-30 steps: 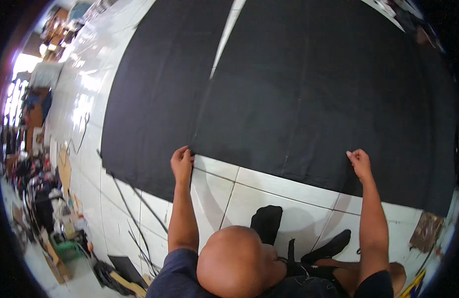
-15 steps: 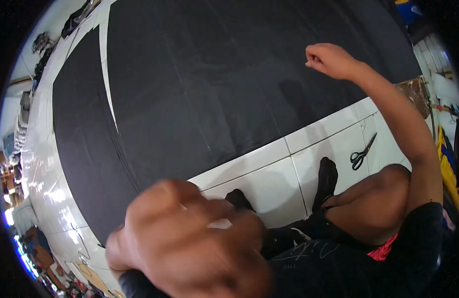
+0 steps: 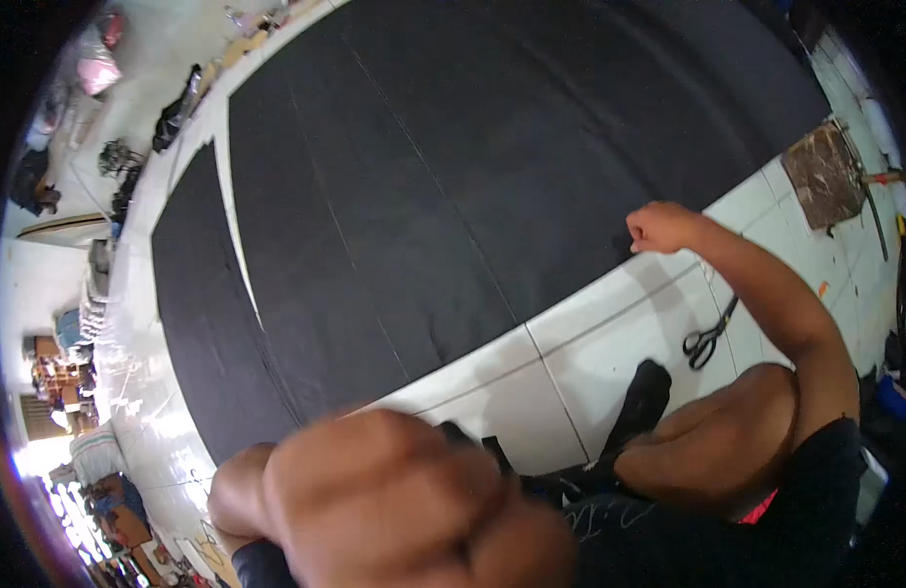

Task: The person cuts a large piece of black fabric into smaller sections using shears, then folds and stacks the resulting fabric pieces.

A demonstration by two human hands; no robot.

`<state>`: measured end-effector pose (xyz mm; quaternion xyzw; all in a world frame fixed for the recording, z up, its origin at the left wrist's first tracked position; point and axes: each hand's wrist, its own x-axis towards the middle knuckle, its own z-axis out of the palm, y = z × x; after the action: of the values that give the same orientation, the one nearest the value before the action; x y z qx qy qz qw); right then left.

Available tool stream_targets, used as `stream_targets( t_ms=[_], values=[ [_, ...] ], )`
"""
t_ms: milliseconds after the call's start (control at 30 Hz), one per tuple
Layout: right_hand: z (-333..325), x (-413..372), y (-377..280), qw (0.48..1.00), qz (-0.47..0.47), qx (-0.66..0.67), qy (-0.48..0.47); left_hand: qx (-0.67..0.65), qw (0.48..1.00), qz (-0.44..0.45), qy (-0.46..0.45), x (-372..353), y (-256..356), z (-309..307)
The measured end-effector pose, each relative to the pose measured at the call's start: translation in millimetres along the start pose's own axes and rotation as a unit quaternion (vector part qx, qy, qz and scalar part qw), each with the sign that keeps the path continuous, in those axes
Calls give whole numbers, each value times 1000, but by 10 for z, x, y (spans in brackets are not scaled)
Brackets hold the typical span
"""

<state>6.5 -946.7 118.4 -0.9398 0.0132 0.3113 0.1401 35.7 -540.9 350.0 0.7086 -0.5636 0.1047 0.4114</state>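
My left hand [image 3: 394, 500] is very close to the camera, blurred and closed in a fist, knuckles up; what it holds, if anything, is hidden. My right hand [image 3: 661, 227] is closed at the near edge of a large black fabric sheet [image 3: 404, 216], its curled fingers overlapping the edge in this view. Pale thin lines run across the sheet from the far side toward me. A long slit at the left parts a narrower black strip [image 3: 203, 284] from the main sheet. Black-handled scissors [image 3: 703, 345] lie on the tiles below my right forearm.
White floor tiles [image 3: 492, 387] show between the fabric and my feet in black socks [image 3: 641, 397]. A brown marbled block [image 3: 824, 176] sits by the right corner of the fabric. Bags and household items line the left wall side.
My right hand has come down from over the fabric to its near edge. My left hand stays closed near the camera; a small white bit between its fingers no longer shows. The view has shifted.
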Motion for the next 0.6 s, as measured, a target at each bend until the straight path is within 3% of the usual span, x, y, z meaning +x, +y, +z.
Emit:
stream_targets(
  t_ms=[33, 100, 133, 200, 267, 367, 433, 500, 567, 600],
  values=[
    [-45, 57, 55, 1000, 18, 21, -1, 1, 999, -6, -47, 167, -95, 0],
    [79, 233, 248, 998, -33, 25, 57, -7, 989, -17, -147, 415, -297, 37],
    [81, 285, 280, 997, -32, 35, 59, -23, 961, -179, -209, 406, -477, 120],
    [117, 389, 378, 994, -44, 41, 89, 11, 904, -299, -306, 25, -1093, 229],
    [138, 400, 403, 993, -42, 64, 94, 47, 857, -392, -332, -478, -1437, 316],
    [134, 385, 497, 989, -25, 113, 91, 104, 820, -405, -391, -1111, -1545, 442],
    [224, 336, 736, 985, -34, 128, 108, 68, 834, -408, -366, -1537, -1590, 694],
    [195, 124, 928, 993, 36, 77, 81, 51, 851, -401, -335, -1817, -1598, 958],
    [242, -119, 1298, 990, 54, 107, 75, 44, 870, -395, -293, -1986, -1540, 1341],
    [311, -314, 1460, 989, 73, 74, 105, 43, 888, -368, -273, -2032, -1523, 1499]
  ],
)
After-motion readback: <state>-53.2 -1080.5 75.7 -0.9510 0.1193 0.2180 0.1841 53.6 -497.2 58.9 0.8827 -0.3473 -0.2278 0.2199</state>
